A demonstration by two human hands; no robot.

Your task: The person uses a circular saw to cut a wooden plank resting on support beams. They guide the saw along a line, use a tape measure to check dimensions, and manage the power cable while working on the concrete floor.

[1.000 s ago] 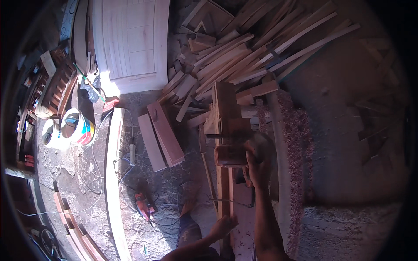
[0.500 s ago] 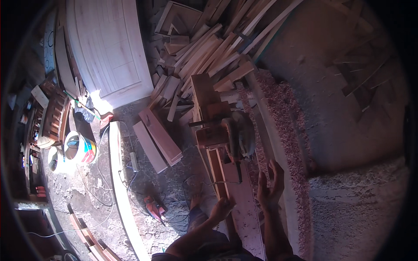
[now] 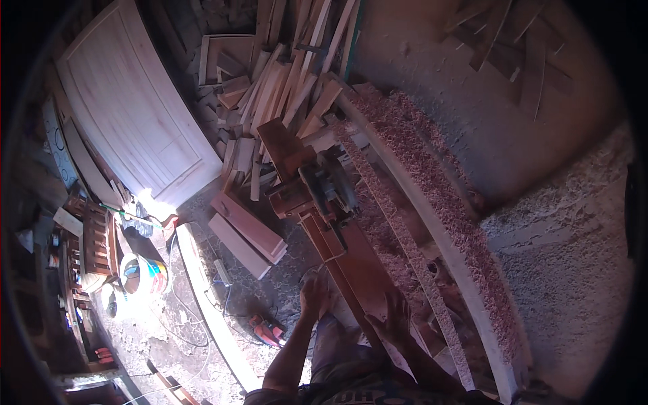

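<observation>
A reddish-brown wooden plank (image 3: 368,260) lies lengthwise in front of me, with a long narrow edge along its left side. A corded power tool (image 3: 320,185) with a dark handle and rounded housing rests at its far part. My right hand (image 3: 393,318) is on or just over the near part of the plank, fingers spread. To the left of the plank, my left hand (image 3: 314,295) hangs apart from it with nothing visible in it; its fingers look loosely extended, though shadow blurs them.
Curly pink shavings (image 3: 439,202) heap along a long pale beam (image 3: 412,196) on the right. Scrap lumber (image 3: 277,88) piles up beyond. Two short boards (image 3: 246,233), a red power tool (image 3: 266,331), cords and a paint bucket (image 3: 143,273) are on the floor left. A panelled door (image 3: 138,108) leans behind.
My left hand has left the plank's edge and moved left. My right hand has come down toward the plank. The whole view has turned, so the plank now slants.
</observation>
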